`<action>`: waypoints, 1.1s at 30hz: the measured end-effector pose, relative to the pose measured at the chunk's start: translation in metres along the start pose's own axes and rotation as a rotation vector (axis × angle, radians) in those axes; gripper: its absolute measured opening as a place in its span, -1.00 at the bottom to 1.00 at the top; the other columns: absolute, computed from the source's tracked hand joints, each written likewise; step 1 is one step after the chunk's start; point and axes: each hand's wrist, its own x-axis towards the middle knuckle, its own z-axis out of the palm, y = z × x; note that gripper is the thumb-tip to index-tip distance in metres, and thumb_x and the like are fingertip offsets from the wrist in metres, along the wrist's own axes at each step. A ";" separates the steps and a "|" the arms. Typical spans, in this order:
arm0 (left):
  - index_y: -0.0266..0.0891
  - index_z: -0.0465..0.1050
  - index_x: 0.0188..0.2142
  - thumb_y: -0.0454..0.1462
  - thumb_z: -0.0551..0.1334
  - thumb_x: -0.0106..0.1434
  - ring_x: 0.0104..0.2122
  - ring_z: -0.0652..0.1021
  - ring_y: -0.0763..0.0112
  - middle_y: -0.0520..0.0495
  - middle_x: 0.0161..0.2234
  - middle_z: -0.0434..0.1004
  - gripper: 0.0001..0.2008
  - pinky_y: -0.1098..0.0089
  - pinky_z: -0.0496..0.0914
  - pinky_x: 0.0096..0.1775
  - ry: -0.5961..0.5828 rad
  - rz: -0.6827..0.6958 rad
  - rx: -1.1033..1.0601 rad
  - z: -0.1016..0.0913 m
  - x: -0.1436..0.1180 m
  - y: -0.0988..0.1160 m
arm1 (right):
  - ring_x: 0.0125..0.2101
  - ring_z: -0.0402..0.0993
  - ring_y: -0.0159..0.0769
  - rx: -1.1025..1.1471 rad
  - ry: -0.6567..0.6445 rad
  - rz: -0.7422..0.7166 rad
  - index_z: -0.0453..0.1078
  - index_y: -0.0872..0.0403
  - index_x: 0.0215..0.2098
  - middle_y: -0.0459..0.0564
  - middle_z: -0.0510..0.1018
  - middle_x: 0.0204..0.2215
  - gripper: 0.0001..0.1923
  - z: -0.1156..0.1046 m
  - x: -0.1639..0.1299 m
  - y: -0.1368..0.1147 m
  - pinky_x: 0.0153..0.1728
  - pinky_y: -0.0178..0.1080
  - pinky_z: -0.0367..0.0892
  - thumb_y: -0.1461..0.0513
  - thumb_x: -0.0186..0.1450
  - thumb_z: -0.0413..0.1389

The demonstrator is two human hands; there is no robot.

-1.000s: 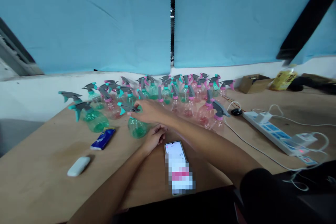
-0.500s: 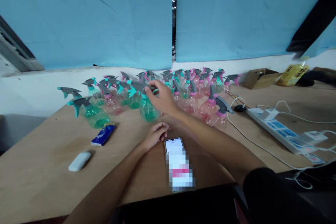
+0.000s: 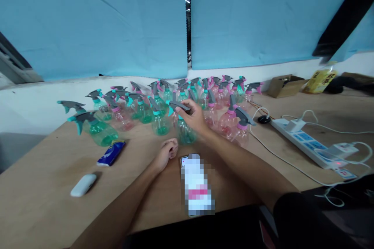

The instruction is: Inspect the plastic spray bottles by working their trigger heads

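Phone (image 3: 196, 181) screen pixelated over nearly its whole face; content unreadable, only the top corner of the case shows. Right hand (image 3: 194, 118) covers the neck and upper shoulder of the green spray bottle (image 3: 185, 132); grip on the trigger head partly masked by the fingers. Left hand (image 3: 166, 151) curled, palm side not visible; contents, if any, cannot be told. Rear rows of spray bottles (image 3: 204, 87) overlap each other; count not determinable. Label on blue packet (image 3: 111, 153) too small to read. Yellow bag (image 3: 320, 79) print blurred. Power strip (image 3: 306, 144) cables run off the right edge. Desk (image 3: 43, 210) cut by the left and lower edges.
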 end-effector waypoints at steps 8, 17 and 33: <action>-0.18 0.14 -0.60 -0.23 0.19 0.07 -0.73 0.01 0.62 0.23 -0.73 -0.01 -0.77 0.49 -0.10 -0.61 0.092 0.025 -0.057 0.001 0.002 0.005 | -0.45 0.29 -0.41 -0.093 -0.312 0.107 0.48 0.07 -0.06 -0.18 0.42 -0.49 -0.63 -0.001 -0.011 0.013 -0.33 -0.33 0.27 0.23 0.16 0.10; -0.20 0.20 -0.60 -0.21 0.22 0.06 -0.72 0.06 0.63 0.22 -0.72 0.02 -0.77 0.51 -0.07 -0.61 0.113 0.004 -0.018 0.001 0.002 0.003 | -0.45 0.41 -0.35 0.220 -0.516 0.294 0.52 0.05 -0.18 -0.13 0.51 -0.48 -0.59 -0.005 -0.004 0.004 -0.30 -0.28 0.35 0.28 0.01 0.02; -0.21 0.31 -0.49 -0.05 0.22 0.17 -0.70 0.11 0.60 0.21 -0.71 0.10 -0.71 0.53 -0.04 -0.61 0.146 0.037 0.143 -0.001 0.004 -0.003 | -0.52 0.40 -0.33 0.249 -0.451 0.296 0.52 0.07 -0.31 -0.10 0.54 -0.50 -0.66 -0.006 -0.005 0.006 -0.37 -0.26 0.35 0.25 -0.04 0.04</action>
